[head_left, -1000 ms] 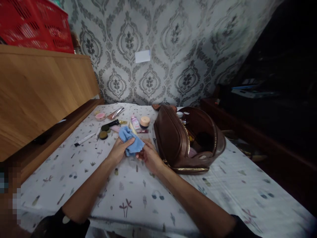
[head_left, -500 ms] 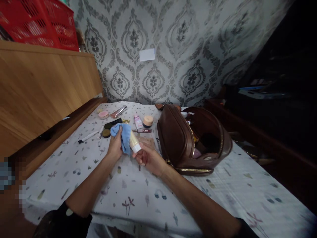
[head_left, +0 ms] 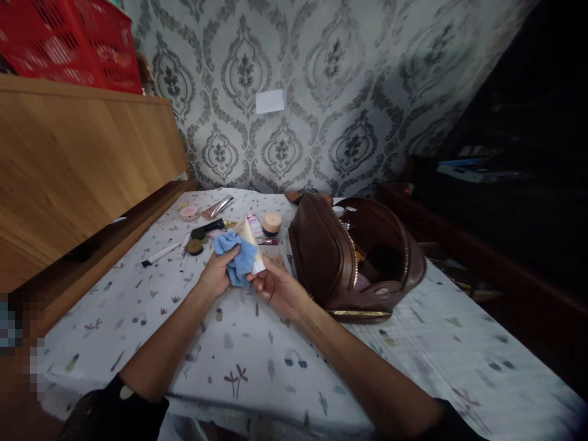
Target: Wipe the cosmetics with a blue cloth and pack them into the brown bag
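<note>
Holding, head view: right hand (head_left: 278, 291) pinches the cream tube (head_left: 249, 240) at its white cap (head_left: 258, 267), fingertips closed narrow on the cap end. Left hand (head_left: 215, 277) is clenched around the blue cloth (head_left: 235, 258), which is bunched against the tube's left side and lower body.

Key relation: the tube's long axis runs from the cap, at the right fingertips, up and away from the person, leaning slightly left. The flat crimped end pokes out above the cloth. Cloth sits left of the tube and touches it. Both hands meet over the table (head_left: 257, 373), just left of the open brown bag (head_left: 331, 263). The right hand is the one nearer the bag.

Beyond the hands: round jar (head_left: 272, 223), dark compact (head_left: 195, 247), white brush (head_left: 160, 253), all apart from the tube.

Versus 0.5 s ago: the cloth was draped higher, on the tube's far-left side, with more of the body bare; now it is lower and balled over the body. Versus 1.0 s ago: the cloth covered the tube entirely.
</note>
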Motion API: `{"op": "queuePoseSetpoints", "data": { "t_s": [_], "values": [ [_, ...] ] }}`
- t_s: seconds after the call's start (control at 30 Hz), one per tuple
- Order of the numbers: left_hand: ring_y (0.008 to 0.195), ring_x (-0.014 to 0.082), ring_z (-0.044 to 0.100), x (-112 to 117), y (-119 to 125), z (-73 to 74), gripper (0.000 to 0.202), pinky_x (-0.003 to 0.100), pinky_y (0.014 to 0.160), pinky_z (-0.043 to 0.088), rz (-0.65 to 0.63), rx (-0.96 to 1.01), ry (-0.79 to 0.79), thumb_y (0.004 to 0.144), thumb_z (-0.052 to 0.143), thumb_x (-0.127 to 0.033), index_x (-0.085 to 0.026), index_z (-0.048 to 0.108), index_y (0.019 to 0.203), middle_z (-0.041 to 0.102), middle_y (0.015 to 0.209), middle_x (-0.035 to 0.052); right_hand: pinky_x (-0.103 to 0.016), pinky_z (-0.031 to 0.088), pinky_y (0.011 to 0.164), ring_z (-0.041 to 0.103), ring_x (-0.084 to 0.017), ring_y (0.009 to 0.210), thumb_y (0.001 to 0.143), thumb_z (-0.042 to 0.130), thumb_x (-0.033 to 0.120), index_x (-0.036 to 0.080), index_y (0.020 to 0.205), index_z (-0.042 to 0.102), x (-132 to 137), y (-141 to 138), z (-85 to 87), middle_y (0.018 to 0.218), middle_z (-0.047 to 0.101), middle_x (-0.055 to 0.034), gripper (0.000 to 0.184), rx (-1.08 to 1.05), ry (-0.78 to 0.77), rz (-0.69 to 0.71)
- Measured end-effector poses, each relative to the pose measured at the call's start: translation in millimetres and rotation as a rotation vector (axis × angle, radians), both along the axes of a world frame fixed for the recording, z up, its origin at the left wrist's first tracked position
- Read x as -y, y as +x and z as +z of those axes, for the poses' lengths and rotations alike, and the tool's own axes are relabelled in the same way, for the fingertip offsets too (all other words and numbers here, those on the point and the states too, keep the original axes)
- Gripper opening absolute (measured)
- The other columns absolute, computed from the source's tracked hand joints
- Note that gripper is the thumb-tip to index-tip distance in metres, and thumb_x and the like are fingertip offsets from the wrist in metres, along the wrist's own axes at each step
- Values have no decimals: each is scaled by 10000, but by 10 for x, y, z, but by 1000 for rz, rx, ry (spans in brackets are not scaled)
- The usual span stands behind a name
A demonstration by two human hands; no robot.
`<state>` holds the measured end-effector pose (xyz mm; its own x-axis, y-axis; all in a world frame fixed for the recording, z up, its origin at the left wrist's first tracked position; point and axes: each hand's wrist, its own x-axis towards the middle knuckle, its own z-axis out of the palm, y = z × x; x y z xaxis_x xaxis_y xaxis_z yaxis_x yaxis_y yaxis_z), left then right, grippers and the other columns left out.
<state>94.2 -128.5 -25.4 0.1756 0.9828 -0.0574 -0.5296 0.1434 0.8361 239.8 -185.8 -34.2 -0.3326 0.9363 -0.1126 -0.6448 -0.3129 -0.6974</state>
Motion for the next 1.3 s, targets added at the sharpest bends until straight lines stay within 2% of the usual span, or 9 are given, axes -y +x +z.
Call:
{"op": "queuePoseSetpoints", "data": {
  "t_s": [0.07, 0.23, 0.5, 0.73, 0.87, 1.0, 1.13, 1.2, 1.3],
  "values": [
    [581, 120, 634, 6, -10, 6, 500, 251, 602, 537, -11, -3, 1, 482, 935, -324, -168, 620, 837, 709, 716, -28, -150, 282, 415, 498, -65, 501, 695, 806, 492, 158, 839, 619, -7, -4, 3, 694, 687, -21, 409, 19, 20, -12],
    [603, 104, 631, 3, 3, 20, 540, 235, 629, 542, 70, 25, -11, 402, 963, -299, -177, 633, 812, 703, 709, -50, -148, 300, 401, 513, -66, 480, 626, 852, 499, 160, 839, 619, -6, -18, 9, 708, 716, -37, 463, 71, 56, -48],
    [680, 132, 659, 39, 50, 17, 519, 242, 644, 529, 119, -90, 53, 497, 925, -439, -174, 661, 858, 723, 791, -16, -153, 418, 483, 654, -111, 606, 641, 835, 518, 148, 879, 649, 0, -45, -64, 763, 722, -49, 477, 183, 132, 9],
    [814, 163, 696, 57, 92, -2, 562, 237, 707, 543, 186, -119, 58, 491, 910, -502, -183, 704, 905, 749, 863, 14, -168, 395, 515, 574, -86, 638, 613, 850, 476, 140, 870, 736, -6, -60, -91, 798, 694, -27, 438, 289, 184, -111],
    [834, 173, 699, 67, 103, -1, 565, 240, 708, 554, 156, -123, 55, 497, 905, -517, -182, 709, 907, 754, 883, 21, -175, 399, 546, 556, -82, 629, 588, 864, 457, 148, 828, 728, -45, -41, -86, 752, 685, -10, 414, 265, 215, -230],
    [816, 173, 702, 93, 90, 7, 565, 225, 675, 560, 44, -166, 27, 498, 918, -473, -167, 719, 929, 754, 879, 31, -211, 464, 602, 607, -119, 689, 532, 888, 416, 193, 963, 703, -108, -28, -108, 840, 719, -5, 520, 242, 241, -395],
    [831, 203, 717, 127, 73, 34, 551, 238, 673, 576, -60, -214, 57, 507, 922, -416, -159, 725, 952, 758, 894, 48, -303, 526, 792, 671, -192, 821, 455, 913, 354, 201, 925, 674, -129, -56, -100, 894, 749, -25, 548, 233, 224, -552],
    [833, 210, 722, 145, 73, 55, 543, 250, 699, 588, -83, -223, 47, 483, 934, -387, -160, 722, 928, 760, 884, 48, -341, 518, 880, 683, -218, 880, 476, 904, 351, 196, 905, 679, -116, -74, -66, 927, 755, -40, 508, 228, 228, -572],
    [822, 208, 724, 171, 84, 86, 554, 248, 711, 592, -100, -229, 7, 433, 954, -365, -160, 719, 891, 761, 860, 46, -353, 513, 918, 686, -228, 913, 507, 889, 355, 189, 904, 689, -89, -85, -7, 948, 756, -49, 474, 198, 234, -561]
  ]
}}
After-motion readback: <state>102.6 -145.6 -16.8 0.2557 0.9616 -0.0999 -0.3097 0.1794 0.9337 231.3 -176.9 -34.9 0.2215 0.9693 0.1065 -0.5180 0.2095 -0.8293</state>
